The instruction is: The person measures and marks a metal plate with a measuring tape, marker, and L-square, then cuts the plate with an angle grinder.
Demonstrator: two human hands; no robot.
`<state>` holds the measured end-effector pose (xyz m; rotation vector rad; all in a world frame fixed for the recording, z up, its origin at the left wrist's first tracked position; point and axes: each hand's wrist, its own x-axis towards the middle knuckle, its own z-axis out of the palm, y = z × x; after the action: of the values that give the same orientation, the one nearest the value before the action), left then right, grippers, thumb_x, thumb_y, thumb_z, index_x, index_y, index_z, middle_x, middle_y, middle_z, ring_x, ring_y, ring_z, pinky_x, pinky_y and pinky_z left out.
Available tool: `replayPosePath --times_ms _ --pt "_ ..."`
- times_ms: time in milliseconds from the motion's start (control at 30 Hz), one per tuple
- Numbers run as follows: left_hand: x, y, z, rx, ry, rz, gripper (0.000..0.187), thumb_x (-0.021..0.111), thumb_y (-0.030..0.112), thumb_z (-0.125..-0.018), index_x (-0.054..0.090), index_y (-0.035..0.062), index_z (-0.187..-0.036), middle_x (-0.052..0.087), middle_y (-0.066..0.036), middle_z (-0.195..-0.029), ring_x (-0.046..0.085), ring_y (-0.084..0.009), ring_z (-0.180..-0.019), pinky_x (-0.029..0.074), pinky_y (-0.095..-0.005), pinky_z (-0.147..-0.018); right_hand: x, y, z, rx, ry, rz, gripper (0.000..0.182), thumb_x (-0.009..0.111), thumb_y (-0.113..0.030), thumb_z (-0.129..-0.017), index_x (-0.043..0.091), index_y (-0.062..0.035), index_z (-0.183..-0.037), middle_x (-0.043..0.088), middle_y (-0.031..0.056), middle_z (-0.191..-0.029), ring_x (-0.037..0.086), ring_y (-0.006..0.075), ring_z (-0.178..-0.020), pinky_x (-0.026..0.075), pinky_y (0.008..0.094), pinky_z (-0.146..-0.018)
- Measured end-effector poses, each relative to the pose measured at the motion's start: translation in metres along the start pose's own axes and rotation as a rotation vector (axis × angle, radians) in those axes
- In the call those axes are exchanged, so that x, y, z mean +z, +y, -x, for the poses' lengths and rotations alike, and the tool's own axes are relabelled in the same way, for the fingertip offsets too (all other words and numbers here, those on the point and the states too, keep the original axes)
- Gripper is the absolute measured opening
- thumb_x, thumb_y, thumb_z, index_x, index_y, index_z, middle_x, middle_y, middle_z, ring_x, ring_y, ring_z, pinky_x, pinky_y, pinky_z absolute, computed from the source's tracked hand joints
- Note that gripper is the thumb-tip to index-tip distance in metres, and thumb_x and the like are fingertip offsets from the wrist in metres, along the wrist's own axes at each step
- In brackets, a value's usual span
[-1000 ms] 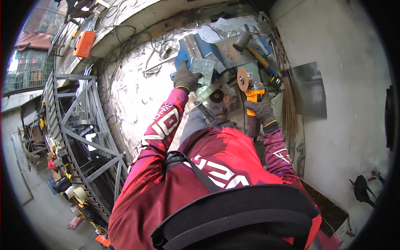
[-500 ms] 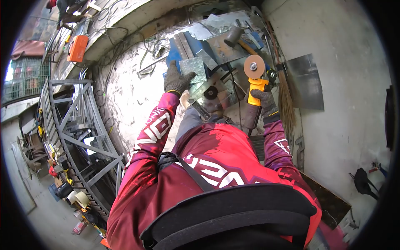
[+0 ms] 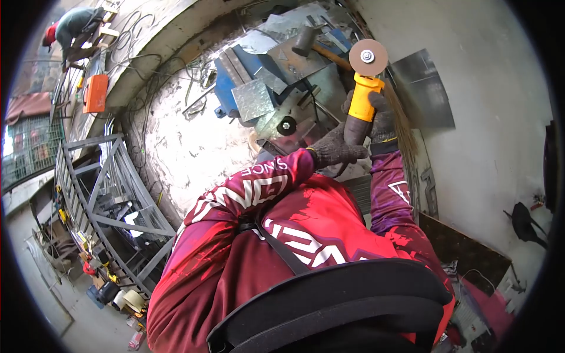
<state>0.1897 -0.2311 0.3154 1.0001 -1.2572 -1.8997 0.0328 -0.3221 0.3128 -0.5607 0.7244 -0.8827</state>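
A yellow and black angle grinder with a brown disc is held upright in front of me. My right hand, in a dark knit glove, is closed around its body from the right. My left hand, gloved too, is at the grinder's black rear end, with the thumb along its left side and the fingers beneath. Part of this grip is hidden by the tool. To the left, a square sheet metal piece rests on a blue metal piece. A round black disc lies nearby.
A hammer lies beyond the grinder. A broom and a dark metal sheet lean against the right wall. A steel frame stands left. Behind an orange box, another person bends over.
My left hand has left the sheet metal and moved right to the grinder's rear end. The grinder has risen slightly in my right hand. Another person has come further into view.
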Motion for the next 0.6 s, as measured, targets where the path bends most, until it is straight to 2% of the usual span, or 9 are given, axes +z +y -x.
replayPosePath --times_ms 67,100,267,367,467,500,533,567,600 --pt "0.007 -0.001 -0.005 -0.245 -0.011 0.151 0.057 0.083 0.024 -0.083 0.052 0.0044 -0.127 0.065 -0.011 -0.102 0.069 -0.0208 -0.088 0.06 -0.0359 -0.079 0.015 -0.012 0.012 -0.053 -0.086 -0.329 0.057 0.071 -0.031 -0.088 0.056 0.0066 -0.128 0.069 0.0232 -0.106 0.072 0.0372 -0.088 0.061 0.0488 -0.082" --pt "0.011 0.007 -0.002 -0.198 0.002 0.241 0.051 0.081 0.019 -0.083 0.052 0.0035 -0.123 0.065 -0.009 -0.094 0.069 -0.0187 -0.075 0.061 -0.0337 -0.066 0.002 -0.011 0.013 -0.046 -0.098 -0.328 0.065 0.069 -0.035 -0.088 0.052 0.0094 -0.133 0.067 0.0282 -0.113 0.071 0.0413 -0.095 0.059 0.0522 -0.088" --pt "0.021 0.004 -0.003 -0.219 -0.012 0.212 0.054 0.08 0.016 -0.083 0.05 0.0032 -0.126 0.065 -0.011 -0.097 0.069 -0.0209 -0.081 0.062 -0.0371 -0.067 -0.033 -0.001 0.021 -0.043 -0.08 -0.208 0.072 0.063 -0.04 -0.089 0.046 0.0088 -0.139 0.064 0.0279 -0.122 0.066 0.0431 -0.104 0.055 0.0529 -0.093" --pt "0.023 0.004 0.001 -0.227 -0.001 0.249 0.058 0.081 0.019 -0.082 0.049 0.0043 -0.129 0.065 -0.011 -0.098 0.069 -0.0205 -0.082 0.062 -0.037 -0.066 -0.022 0.004 0.028 -0.061 -0.109 -0.286 0.062 0.065 -0.033 -0.091 0.047 0.0052 -0.137 0.064 0.025 -0.119 0.068 0.0386 -0.103 0.057 0.0491 -0.092" --pt "0.024 -0.002 0.002 -0.29 0.025 0.186 0.065 0.082 0.023 -0.082 0.046 0.0044 -0.133 0.064 -0.01 -0.099 0.069 -0.0195 -0.081 0.061 -0.0353 -0.068 -0.004 -0.002 0.031 -0.024 -0.084 -0.272 0.059 0.062 -0.031 -0.092 0.048 0.0047 -0.137 0.064 0.0251 -0.118 0.067 0.0384 -0.104 0.057 0.0485 -0.092" --pt "0.023 -0.013 0.0 -0.175 0.1 0.057 0.069 0.083 0.025 -0.082 0.045 0.0041 -0.135 0.064 -0.012 -0.104 0.069 -0.0207 -0.088 0.06 -0.0358 -0.075 0.003 -0.005 0.028 0.023 -0.162 -0.269 0.05 0.067 -0.026 -0.092 0.053 0.0028 -0.131 0.067 0.021 -0.111 0.07 0.0327 -0.095 0.059 0.0439 -0.085" --pt "0.023 -0.023 -0.001 -0.058 0.172 -0.071 0.072 0.083 0.026 -0.081 0.043 0.0037 -0.137 0.064 -0.013 -0.109 0.068 -0.0218 -0.094 0.059 -0.0364 -0.082 -0.002 0.002 0.021 0.013 -0.163 -0.272 0.05 0.067 -0.026 -0.092 0.053 0.0028 -0.131 0.067 0.021 -0.111 0.07 0.0327 -0.095 0.059 0.0439 -0.085" --pt "0.025 -0.022 0.0 -0.07 0.266 -0.229 0.073 0.083 0.026 -0.082 0.043 0.0028 -0.139 0.062 -0.013 -0.121 0.063 -0.0218 -0.112 0.052 -0.0376 -0.097 -0.01 0.012 0.014 0.012 0.006 0.033 0.046 0.072 -0.021 -0.09 0.055 0.0018 -0.127 0.068 0.0177 -0.106 0.071 0.0291 -0.09 0.059 0.0411 -0.081" --pt "0.025 -0.033 -0.001 -0.074 0.256 -0.229 0.073 0.083 0.026 -0.082 0.043 0.0028 -0.139 0.062 -0.013 -0.121 0.063 -0.0218 -0.112 0.052 -0.0376 -0.097 -0.012 0.018 0.013 0.017 0.183 0.338 0.043 0.076 -0.016 -0.088 0.057 0.0008 -0.122 0.069 0.0144 -0.1 0.071 0.0256 -0.084 0.059 0.0382 -0.076"
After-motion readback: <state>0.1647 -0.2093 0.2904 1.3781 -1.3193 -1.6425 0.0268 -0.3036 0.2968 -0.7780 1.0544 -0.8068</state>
